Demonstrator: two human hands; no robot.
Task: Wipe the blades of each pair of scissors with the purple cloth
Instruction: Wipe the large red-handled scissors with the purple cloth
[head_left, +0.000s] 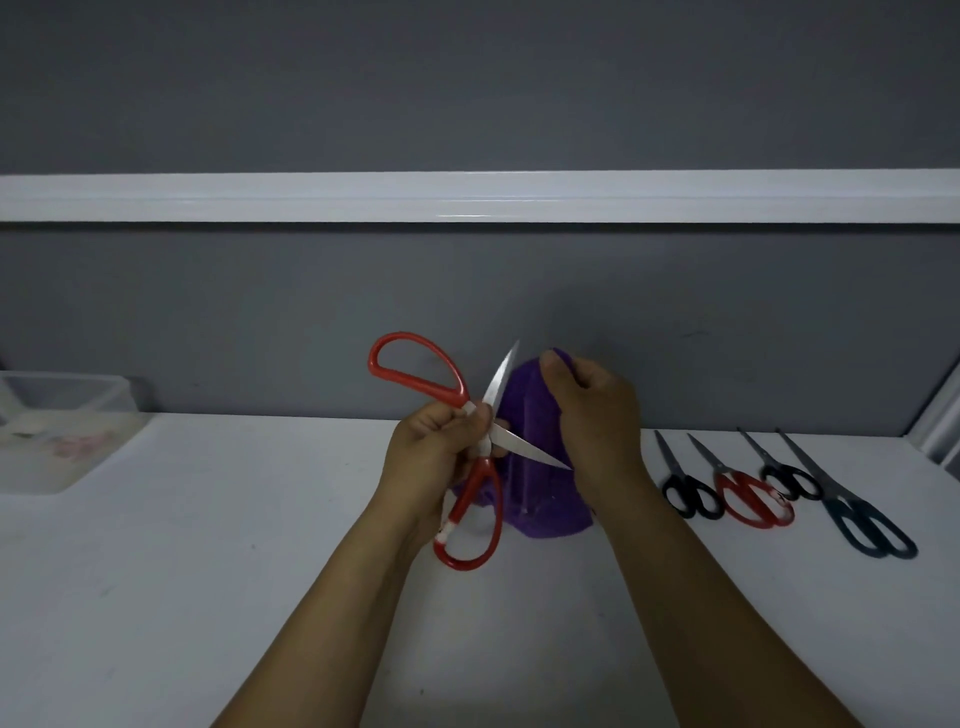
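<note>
My left hand (434, 457) grips a pair of red-handled scissors (415, 374) near the pivot, held up above the white table with the blades spread wide. One blade points up, the other points right toward my right hand. My right hand (592, 415) pinches the purple cloth (535, 483), which hangs down behind the blades to the table. Several more pairs lie in a row at the right: small black scissors (693, 499), red scissors (750, 501), another black pair (789, 480) and large dark-blue scissors (867, 527).
A clear plastic box (57, 431) stands at the table's left edge against the grey wall. A white rail (467, 200) runs across the wall. The table (182, 571) is bare white in front of my arms.
</note>
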